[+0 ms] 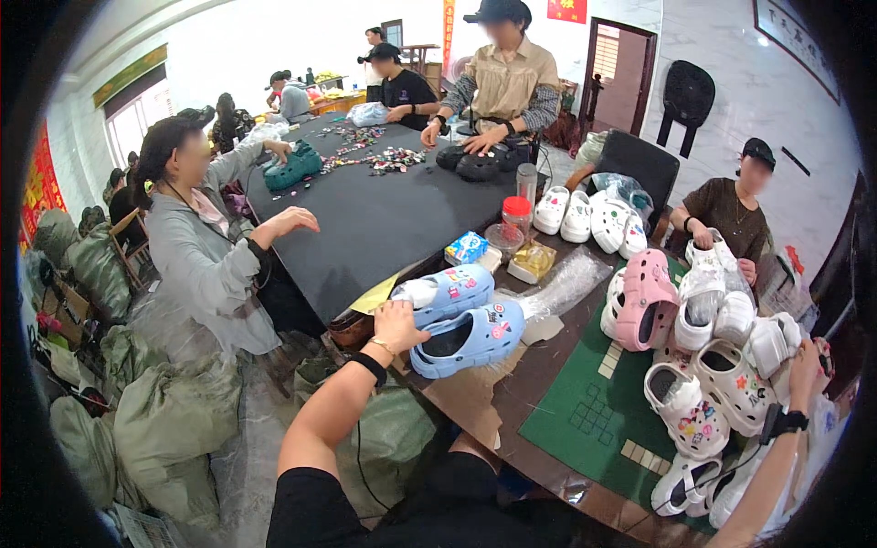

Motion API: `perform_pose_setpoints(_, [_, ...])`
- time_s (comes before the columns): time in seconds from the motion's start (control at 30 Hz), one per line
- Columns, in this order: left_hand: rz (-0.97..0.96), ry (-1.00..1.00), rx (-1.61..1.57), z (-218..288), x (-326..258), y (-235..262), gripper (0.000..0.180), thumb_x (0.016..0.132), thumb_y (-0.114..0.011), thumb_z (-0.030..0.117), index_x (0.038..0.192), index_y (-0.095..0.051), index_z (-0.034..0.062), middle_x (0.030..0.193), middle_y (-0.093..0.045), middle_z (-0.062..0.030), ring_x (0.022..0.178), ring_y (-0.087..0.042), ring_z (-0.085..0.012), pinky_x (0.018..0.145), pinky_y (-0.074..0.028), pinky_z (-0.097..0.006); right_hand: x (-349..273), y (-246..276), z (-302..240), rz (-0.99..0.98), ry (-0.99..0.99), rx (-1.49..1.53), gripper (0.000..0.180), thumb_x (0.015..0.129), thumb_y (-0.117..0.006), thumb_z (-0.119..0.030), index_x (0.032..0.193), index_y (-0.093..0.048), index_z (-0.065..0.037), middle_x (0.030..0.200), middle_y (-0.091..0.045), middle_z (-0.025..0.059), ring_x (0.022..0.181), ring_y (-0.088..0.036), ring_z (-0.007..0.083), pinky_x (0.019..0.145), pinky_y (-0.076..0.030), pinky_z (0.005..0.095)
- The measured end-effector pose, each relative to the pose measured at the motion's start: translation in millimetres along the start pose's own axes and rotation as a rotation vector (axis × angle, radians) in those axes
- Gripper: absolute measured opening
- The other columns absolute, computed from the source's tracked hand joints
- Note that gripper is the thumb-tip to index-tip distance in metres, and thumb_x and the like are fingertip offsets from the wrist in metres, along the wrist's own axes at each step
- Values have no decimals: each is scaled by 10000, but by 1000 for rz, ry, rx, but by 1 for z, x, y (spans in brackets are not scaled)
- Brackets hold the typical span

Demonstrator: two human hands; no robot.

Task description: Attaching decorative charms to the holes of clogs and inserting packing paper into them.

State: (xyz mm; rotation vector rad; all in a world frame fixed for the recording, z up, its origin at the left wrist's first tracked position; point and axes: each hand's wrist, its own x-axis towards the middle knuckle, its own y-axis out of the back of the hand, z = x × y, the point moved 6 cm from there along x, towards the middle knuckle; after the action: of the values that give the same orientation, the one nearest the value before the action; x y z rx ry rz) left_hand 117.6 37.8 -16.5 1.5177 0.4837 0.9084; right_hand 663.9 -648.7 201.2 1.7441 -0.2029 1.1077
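Note:
My left hand (397, 326) is closed on the heel end of a light blue clog (470, 340), which is decorated with small charms. Its matching blue clog (448, 292) lies just behind, with white stuffing inside. My right hand (804, 370) reaches into the pile at the right, beside a white chunky shoe (773, 343); its fingers are partly hidden, so its grip is unclear. Near it are a white clog with flower charms (699, 429), a cream clog (734, 384), a pink clog (651, 297) and a white strapped shoe (685, 484).
Clear plastic wrap (571, 279), a red-lidded jar (516, 215) and a blue packet (466, 247) lie beyond the blue clogs. A green mat (566, 402) covers the near tabletop. Co-workers surround the black table (365, 215), with loose charms. Bulging sacks (174, 429) fill the left floor.

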Motion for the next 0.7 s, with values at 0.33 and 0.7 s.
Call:
perform_pose_setpoints(0.33, [-273, -127, 202, 3, 28, -15, 513, 671, -717, 517, 948, -727, 84, 1080, -667, -114, 1105, -568, -287, 910, -454, -426, -40, 37, 2, 201, 100, -127, 344, 811, -501, 70, 1147, -556, 21, 1163, -578, 170, 1095, -549, 333, 922, -435, 404])
perform_pose_setpoints(0.7, [32, -292, 105, 10, 30, 19, 189, 792, -604, 235, 835, -677, 67, 896, -678, -114, 948, -629, -296, 833, -474, -456, -131, 90, -136, 111, -44, 241, 202, 878, -480, 54, 1049, -577, 8, 1297, -535, 154, 1128, -551, 261, 825, -457, 311])
